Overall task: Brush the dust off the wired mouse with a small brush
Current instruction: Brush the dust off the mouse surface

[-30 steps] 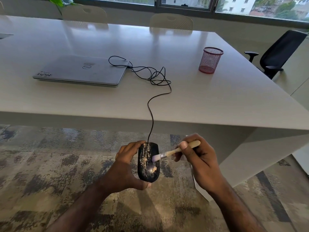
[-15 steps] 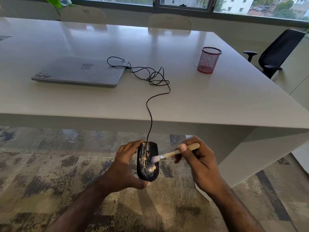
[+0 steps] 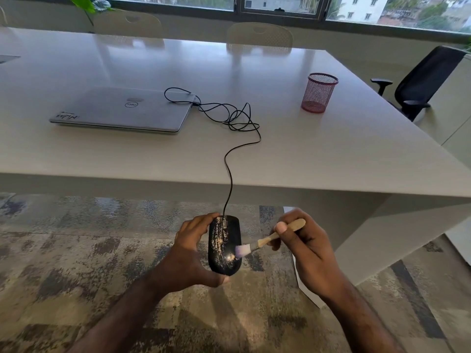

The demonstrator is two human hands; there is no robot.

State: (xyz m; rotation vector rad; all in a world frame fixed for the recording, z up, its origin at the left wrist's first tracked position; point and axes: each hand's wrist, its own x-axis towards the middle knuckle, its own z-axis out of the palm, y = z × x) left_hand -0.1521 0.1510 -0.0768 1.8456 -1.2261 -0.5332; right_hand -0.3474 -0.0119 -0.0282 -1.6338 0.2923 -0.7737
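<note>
Head view: left hand clasping dusty mouse, right hand pinching brush against its right edge.

A broad white table carries three things — a closed silver laptop toward its left, a red mesh pen cup standing upright well off to the right, and between them a loose black cable trailing over the near edge.

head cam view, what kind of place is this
Probably an office meeting room: a large white table with a closed laptop, a mesh pen holder, and a black office chair by wide windows.
</note>
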